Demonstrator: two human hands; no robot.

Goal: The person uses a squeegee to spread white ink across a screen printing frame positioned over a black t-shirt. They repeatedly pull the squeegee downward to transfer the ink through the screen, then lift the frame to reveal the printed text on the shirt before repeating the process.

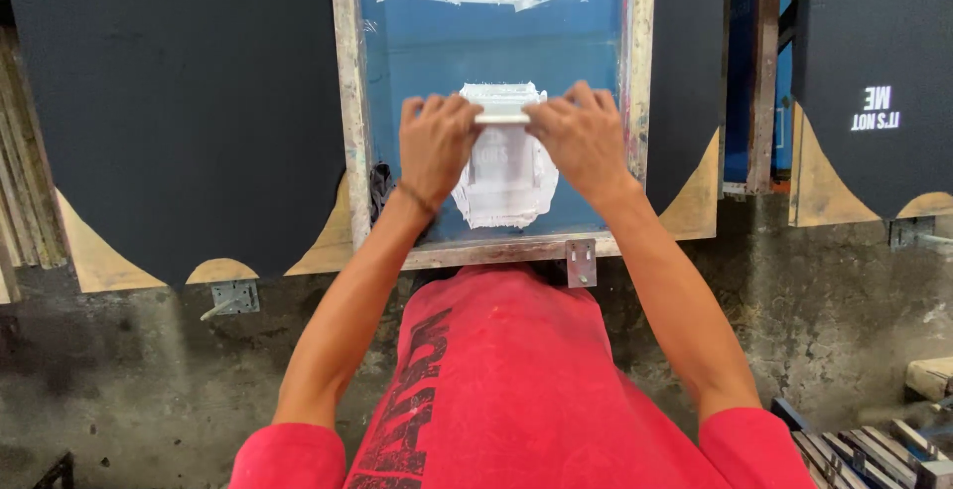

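Both hands, left hand (434, 143) and right hand (583, 137), were clamped side by side on a white squeegee (502, 111), pressed onto the blue mesh of a wooden-framed printing screen (348, 102), over a white ink patch (506, 186).

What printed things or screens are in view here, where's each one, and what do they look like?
Printing screen: centre, under both hands; wooden frame, blue mesh, white ink patches.
Printed black fabric: far right board; small white lettering block.
Red shirt: bottom centre, on the person; dark lettering down the front.
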